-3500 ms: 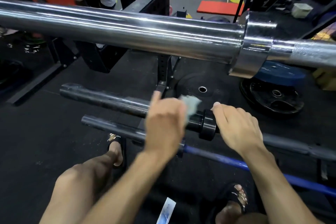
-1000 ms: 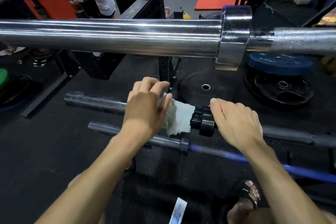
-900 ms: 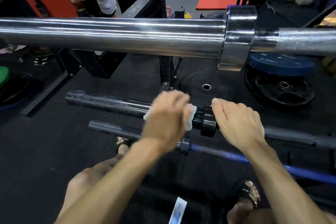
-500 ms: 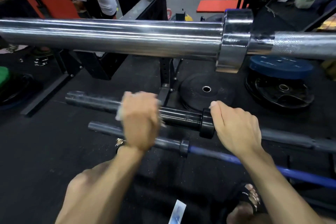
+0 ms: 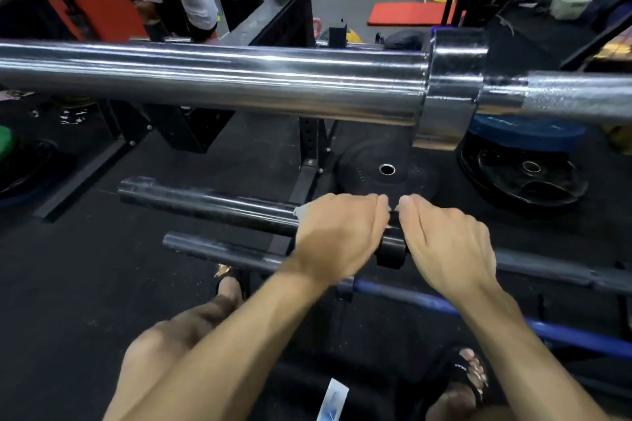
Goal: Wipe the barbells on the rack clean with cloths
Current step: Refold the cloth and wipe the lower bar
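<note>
Fingers of the left hand (image 5: 337, 232) curl over a cloth (image 5: 301, 211) on the black bar (image 5: 205, 203), low under the big shiny bar (image 5: 212, 79). Right hand (image 5: 444, 243) grips the same black bar just beside it.

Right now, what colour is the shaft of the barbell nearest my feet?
Blue shaft, with a dark grey sleeve; the head view shows it.

A thick barbell (image 5: 239, 82) spans the rack nearest and highest; below and beyond it lie two lower bars, the farther bar (image 5: 205, 203) behind the nearer bar (image 5: 219, 251). Weight plates (image 5: 523, 174) rest on the floor at right, behind them
</note>
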{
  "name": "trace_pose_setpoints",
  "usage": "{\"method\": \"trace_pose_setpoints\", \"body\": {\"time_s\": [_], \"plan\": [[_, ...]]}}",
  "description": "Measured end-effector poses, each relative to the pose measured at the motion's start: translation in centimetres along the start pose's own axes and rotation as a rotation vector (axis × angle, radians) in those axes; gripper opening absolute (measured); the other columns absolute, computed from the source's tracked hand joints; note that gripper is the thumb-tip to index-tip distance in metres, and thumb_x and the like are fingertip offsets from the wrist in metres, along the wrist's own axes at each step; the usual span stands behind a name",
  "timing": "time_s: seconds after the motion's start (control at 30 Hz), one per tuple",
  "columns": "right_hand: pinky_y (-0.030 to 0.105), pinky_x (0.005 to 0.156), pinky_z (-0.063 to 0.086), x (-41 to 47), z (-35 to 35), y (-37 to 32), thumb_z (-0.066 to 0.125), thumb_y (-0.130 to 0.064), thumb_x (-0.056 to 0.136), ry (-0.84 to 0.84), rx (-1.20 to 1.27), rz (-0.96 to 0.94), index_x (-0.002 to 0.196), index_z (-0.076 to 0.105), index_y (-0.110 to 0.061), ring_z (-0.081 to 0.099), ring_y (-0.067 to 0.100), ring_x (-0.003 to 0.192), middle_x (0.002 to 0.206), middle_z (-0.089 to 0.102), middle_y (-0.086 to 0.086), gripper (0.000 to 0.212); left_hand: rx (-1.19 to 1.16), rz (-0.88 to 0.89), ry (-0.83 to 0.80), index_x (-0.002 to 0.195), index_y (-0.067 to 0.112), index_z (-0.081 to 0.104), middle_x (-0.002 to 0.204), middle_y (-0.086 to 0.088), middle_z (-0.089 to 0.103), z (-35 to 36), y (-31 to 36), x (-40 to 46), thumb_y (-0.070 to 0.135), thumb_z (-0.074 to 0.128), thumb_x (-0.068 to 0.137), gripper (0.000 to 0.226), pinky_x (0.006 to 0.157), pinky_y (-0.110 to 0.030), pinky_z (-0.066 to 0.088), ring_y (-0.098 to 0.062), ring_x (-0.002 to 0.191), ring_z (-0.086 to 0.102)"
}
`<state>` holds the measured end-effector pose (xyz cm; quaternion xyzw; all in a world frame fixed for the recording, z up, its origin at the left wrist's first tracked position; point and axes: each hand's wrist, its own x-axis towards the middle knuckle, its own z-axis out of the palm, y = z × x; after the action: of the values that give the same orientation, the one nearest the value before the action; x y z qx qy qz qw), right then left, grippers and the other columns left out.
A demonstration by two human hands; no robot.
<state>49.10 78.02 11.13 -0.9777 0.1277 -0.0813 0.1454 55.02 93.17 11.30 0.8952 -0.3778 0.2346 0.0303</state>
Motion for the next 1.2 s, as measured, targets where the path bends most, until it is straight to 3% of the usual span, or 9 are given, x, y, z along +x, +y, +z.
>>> {"method": "trace_pose_setpoints", "body": {"time_s": [0.23, 0.3, 0.4, 0.47, 0.63, 0.8, 0.93, 1.03, 1.2], "plan": [[0.041, 0.07, 0.039, -0.5, -0.5, 0.0, 0.016, -0.052, 0.102, -0.049, 0.046, -0.039, 0.097, 0.051, -0.029, 0.056, 0.03, 0.074, 0.079, 0.061, -0.01, 0.042, 0.162, -0.294, 0.207, 0.091, 0.01, 0.066, 0.085, -0.008, 0.069, 1.3, -11.8, -4.9, 0.015, 0.046, 0.103, 0.024, 0.083, -0.046, 0.05, -0.032, 0.079, 0.065], [0.039, 0.077, 0.04, -0.6, -0.4, -0.2, 0.02, -0.055, 0.102, -0.078, 0.077, -0.062, 0.114, 0.055, -0.039, 0.064, 0.025, 0.093, 0.109, 0.067, -0.018, 0.04, -0.082, -0.414, 0.256, 0.117, 0.008, 0.071, 0.115, -0.007, 0.072, 1.5, -7.8, -5.0, 0.023, 0.041, 0.107, 0.035, 0.106, -0.043, 0.04, -0.026, 0.105, 0.065], [0.035, 0.089, 0.041, -0.8, 0.2, -0.9, 0.028, -0.06, 0.102, -0.015, 0.159, -0.154, 0.136, 0.056, -0.038, 0.061, 0.016, 0.114, 0.133, 0.062, -0.02, 0.049, -0.149, -0.2, 0.044, 0.147, 0.01, 0.052, 0.147, -0.003, 0.056, 1.4, -3.9, -6.4, 0.033, 0.026, 0.108, 0.052, 0.122, -0.042, 0.026, -0.02, 0.136, 0.049], [0.034, 0.099, 0.04, -0.9, 1.1, -1.7, 0.035, -0.061, 0.1, 0.047, 0.15, -0.251, 0.136, 0.059, -0.03, 0.058, 0.015, 0.119, 0.133, 0.063, -0.015, 0.053, -0.096, -0.133, 0.0, 0.143, 0.012, 0.055, 0.142, -0.003, 0.059, 1.2, -7.9, -7.2, 0.031, 0.027, 0.109, 0.048, 0.12, -0.043, 0.029, -0.023, 0.129, 0.054], [0.051, 0.117, 0.032, -0.5, 2.6, -3.6, 0.049, -0.059, 0.095, 0.151, 0.052, -0.239, 0.127, 0.066, -0.024, 0.055, 0.022, 0.127, 0.127, 0.068, -0.009, 0.05, -0.013, -0.517, 0.208, 0.109, 0.011, 0.068, 0.1, -0.006, 0.069, 0.6, -13.2, -7.3, 0.019, 0.031, 0.108, 0.037, 0.105, -0.046, 0.039, -0.031, 0.094, 0.064], [0.054, 0.123, 0.019, 0.4, 2.5, -5.0, 0.045, -0.065, 0.094, 0.131, 0.021, -0.204, 0.128, 0.067, -0.026, 0.054, 0.02, 0.131, 0.118, 0.073, -0.009, 0.056, -0.094, -0.135, 0.108, 0.133, 0.011, 0.064, 0.131, -0.002, 0.066, 1.2, -8.9, -7.1, 0.029, 0.029, 0.11, 0.045, 0.117, -0.041, 0.035, -0.021, 0.12, 0.058], [0.051, 0.126, 0.014, 0.0, 2.8, -7.1, 0.045, -0.063, 0.1, 0.085, -0.045, -0.305, 0.131, 0.064, -0.024, 0.056, 0.018, 0.129, 0.113, 0.072, -0.011, 0.054, 0.022, -0.429, 0.184, 0.095, 0.016, 0.063, 0.085, -0.003, 0.061, 0.6, -18.0, -9.0, 0.021, 0.03, 0.11, 0.037, 0.093, -0.047, 0.047, -0.032, 0.081, 0.059], [0.046, 0.12, 0.031, 0.0, 3.4, -8.3, 0.047, -0.058, 0.098, 0.066, -0.07, -0.35, 0.13, 0.064, -0.025, 0.068, 0.017, 0.104, 0.108, 0.072, -0.01, 0.049, -0.016, -0.569, 0.246, 0.094, 0.016, 0.063, 0.087, 0.0, 0.062, 1.4, -15.9, -8.4, 0.016, 0.034, 0.108, 0.033, 0.109, -0.047, 0.039, -0.027, 0.085, 0.059], [0.034, 0.082, 0.049, 0.3, 3.1, -8.9, 0.058, -0.055, 0.094, 0.108, -0.009, -0.369, 0.13, 0.062, -0.026, 0.066, 0.02, 0.081, 0.089, 0.068, -0.01, 0.047, -0.127, -0.211, 0.209, 0.102, 0.015, 0.071, 0.095, 0.0, 0.069, 1.5, -12.9, -7.3, 0.026, 0.036, 0.11, 0.037, 0.097, -0.036, 0.046, -0.022, 0.088, 0.061]]}}
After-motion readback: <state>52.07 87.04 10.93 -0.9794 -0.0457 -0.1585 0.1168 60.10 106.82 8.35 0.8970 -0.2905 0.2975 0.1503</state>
